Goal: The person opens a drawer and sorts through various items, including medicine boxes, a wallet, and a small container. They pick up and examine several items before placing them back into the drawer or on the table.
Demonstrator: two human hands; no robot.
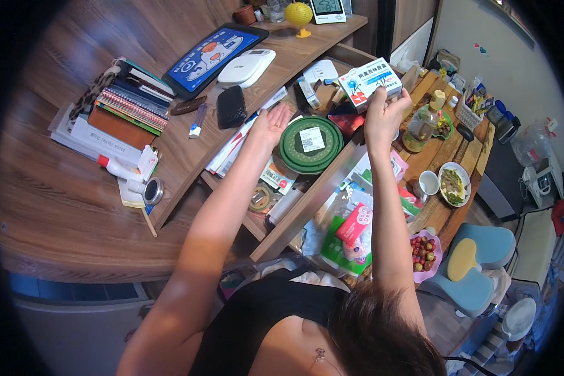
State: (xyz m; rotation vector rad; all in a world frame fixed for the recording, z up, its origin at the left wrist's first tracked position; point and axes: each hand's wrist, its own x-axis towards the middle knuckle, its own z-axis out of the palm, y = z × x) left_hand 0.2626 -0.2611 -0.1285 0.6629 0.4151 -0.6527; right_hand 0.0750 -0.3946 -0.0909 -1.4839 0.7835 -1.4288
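My right hand [386, 115] grips a white cardboard medicine box [369, 82] with blue and red print, raised over the far right end of an open wooden drawer [305, 207]. My left hand [273, 123] is palm up with nothing in it, over the drawer's left side. Just right of that hand lies a round green lidded tub [293, 148] with a printed label on top. Papers or booklets [230, 150] lie under my left forearm. Around the tub are a flat packet [279, 175], a roll of tape [261, 198] and a small white-and-blue box [309, 93].
On the desk to the left are stacked notebooks [131, 108], a drawing tablet [211, 56], a white kitchen scale [246, 68] and a black pouch [231, 107]. The wooden table at right holds an oil bottle [417, 131], a mug [427, 182], a plate of food [452, 164] and a pink fruit bowl [434, 270].
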